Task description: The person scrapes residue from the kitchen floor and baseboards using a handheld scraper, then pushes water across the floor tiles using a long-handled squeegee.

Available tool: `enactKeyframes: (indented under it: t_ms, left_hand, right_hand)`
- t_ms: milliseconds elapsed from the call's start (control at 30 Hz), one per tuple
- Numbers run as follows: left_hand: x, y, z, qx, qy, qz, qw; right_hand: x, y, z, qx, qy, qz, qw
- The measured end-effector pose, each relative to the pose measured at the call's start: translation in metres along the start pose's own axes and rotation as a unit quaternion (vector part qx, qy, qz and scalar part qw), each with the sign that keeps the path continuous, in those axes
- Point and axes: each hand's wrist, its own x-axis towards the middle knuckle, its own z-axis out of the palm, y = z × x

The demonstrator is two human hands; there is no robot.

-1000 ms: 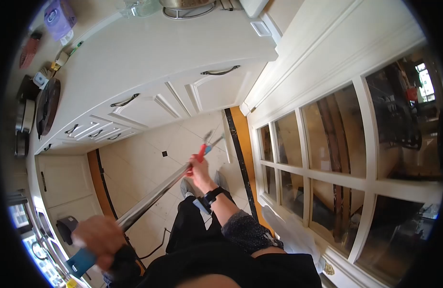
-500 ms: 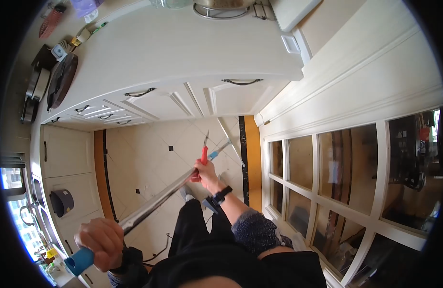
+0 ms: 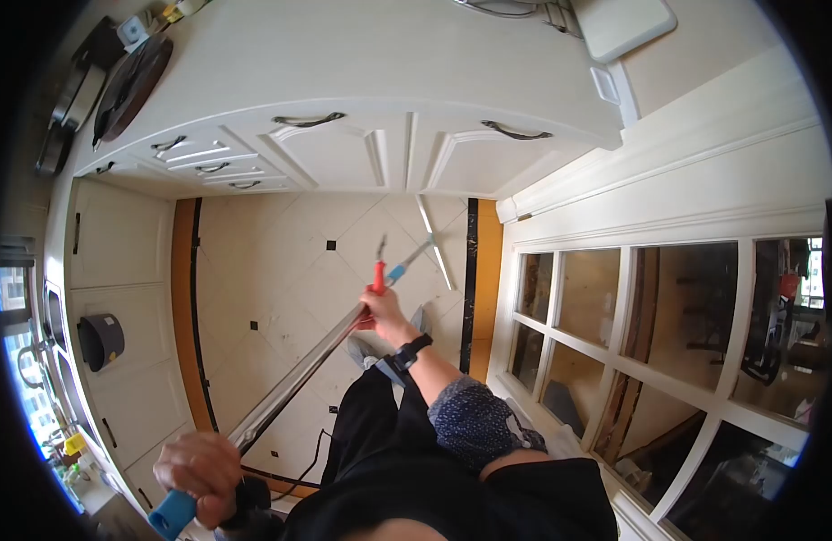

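Silver and red, held together

Your left hand (image 3: 200, 464) is curled around a long, shiny silver pole (image 3: 299, 371), close to its round blue end piece (image 3: 173, 515). Your right hand (image 3: 384, 314) is clenched on a red-handled tool (image 3: 379, 278) with a thin grey tip. That hand seems to hold the pole too, but your fingers hide just how. The pole slants over the pale tiled floor (image 3: 281, 243). Past your right hand, a light-blue piece (image 3: 396, 273) leads to a thin white bar (image 3: 441, 261).

You look to be at the part where you guide the pole with both hands. The next move probably calls for a steady left hand, with the tip kept off your legs.

White cupboards (image 3: 330, 158) stand close ahead, so pushing room looks small. Your grey shoes (image 3: 421, 321) are near the pole. A white door with glass panes (image 3: 625, 290) is on your right.
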Motion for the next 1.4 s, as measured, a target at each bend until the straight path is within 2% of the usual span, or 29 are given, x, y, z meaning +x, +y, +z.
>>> enactKeyframes:
  t_ms: [33, 100, 133, 233, 333, 400, 433, 500, 567, 600, 667, 767, 833, 900, 933, 1000, 1067, 1133, 1233, 1300, 1367, 1400]
  left_hand:
    - [-0.013, 0.010, -0.011, 0.004, 0.006, -0.002, 1.000]
    - [-0.041, 0.033, -0.031, 0.070, 0.107, 0.024, 0.992]
    - [-0.051, 0.048, -0.044, 0.056, 0.069, 0.007, 0.996]
    - [-0.061, 0.090, -0.052, 0.071, 0.086, 0.035, 0.993]
    - [-0.094, 0.121, -0.074, 0.089, 0.149, 0.059, 0.983]
    - [-0.122, 0.141, -0.089, 0.136, 0.214, 0.080, 0.964]
    - [-0.154, 0.142, -0.107, 0.150, 0.225, 0.079, 0.960]
    - [-0.229, 0.128, -0.137, 0.054, 0.485, 0.046, 0.871]
    - [-0.189, 0.099, -0.126, 0.118, 0.387, -0.021, 0.914]
    - [-0.190, 0.095, -0.132, 0.086, 0.388, -0.018, 0.917]
    - [-0.190, 0.079, -0.138, 0.062, 0.419, -0.018, 0.905]
    - [-0.185, 0.035, -0.128, 0.052, 0.457, -0.052, 0.886]
    - [-0.184, 0.013, -0.124, 0.047, 0.435, -0.075, 0.896]
    - [-0.186, -0.009, -0.116, 0.038, 0.455, -0.109, 0.883]
    - [-0.183, -0.026, -0.108, 0.036, 0.445, -0.118, 0.887]
    - [-0.183, -0.060, -0.090, 0.019, 0.418, -0.138, 0.898]
    - [-0.191, -0.085, -0.081, -0.002, 0.372, -0.163, 0.914]
    - [-0.187, -0.082, -0.083, -0.023, 0.317, -0.198, 0.927]
    - [-0.186, -0.063, -0.088, -0.082, 0.337, -0.172, 0.922]
    - [-0.197, -0.064, -0.095, -0.072, 0.348, -0.073, 0.932]
    - [-0.194, -0.080, -0.088, -0.071, 0.380, -0.094, 0.917]
    - [-0.191, -0.095, -0.083, -0.077, 0.362, -0.110, 0.922]
  right_hand:
    - [-0.004, 0.011, 0.020, -0.018, -0.018, 0.015, 1.000]
    - [-0.004, 0.046, 0.050, -0.051, -0.058, 0.053, 0.996]
    - [-0.006, 0.064, 0.064, -0.057, -0.078, 0.073, 0.993]
    - [-0.027, 0.117, 0.106, -0.112, -0.119, 0.121, 0.979]
    - [-0.050, 0.153, 0.145, -0.160, -0.139, 0.173, 0.962]
    - [-0.063, 0.171, 0.165, -0.204, -0.150, 0.165, 0.953]
    - [-0.067, 0.174, 0.167, -0.182, -0.167, 0.126, 0.961]
    - [-0.047, 0.180, 0.153, -0.190, -0.112, 0.086, 0.971]
    - [-0.024, 0.181, 0.136, -0.238, -0.109, 0.058, 0.963]
    - [-0.022, 0.176, 0.137, -0.241, -0.109, 0.057, 0.963]
    - [-0.025, 0.164, 0.127, -0.242, -0.068, -0.019, 0.968]
    - [0.008, 0.153, 0.090, -0.258, 0.005, -0.010, 0.966]
    - [0.022, 0.137, 0.073, -0.301, 0.009, -0.036, 0.953]
    - [0.035, 0.114, 0.056, -0.347, 0.029, -0.053, 0.936]
    - [0.052, 0.105, 0.038, -0.357, 0.037, -0.053, 0.932]
    - [0.087, 0.086, 0.004, -0.430, 0.078, -0.130, 0.890]
    - [0.090, 0.063, -0.002, -0.407, 0.083, -0.113, 0.903]
    - [0.096, 0.062, -0.013, -0.387, 0.100, -0.110, 0.910]
    - [0.069, 0.062, 0.003, -0.405, 0.088, -0.078, 0.907]
    - [0.066, 0.059, 0.005, -0.434, 0.077, -0.052, 0.896]
    - [0.075, 0.057, 0.005, -0.457, 0.094, -0.081, 0.881]
    - [0.089, 0.053, -0.001, -0.458, 0.120, -0.083, 0.877]
